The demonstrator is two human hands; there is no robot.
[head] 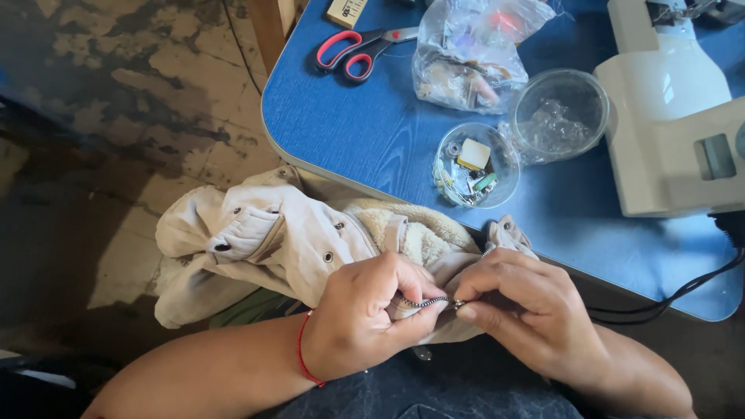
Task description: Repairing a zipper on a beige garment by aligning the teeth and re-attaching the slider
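Both hands pinch a zipper running left to right between them, left hand and right hand on a beige jacket.

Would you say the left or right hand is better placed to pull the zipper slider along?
Probably the right hand: its fingertips already pinch the slider, while the left hand grips the zipper and jacket, holding them steady.

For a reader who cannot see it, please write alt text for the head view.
Two hands pinch a zipper on a beige jacket in a lap: left hand, right hand. Behind, a blue table holds scissors, a plastic bag, two clear cups and a white sewing machine.
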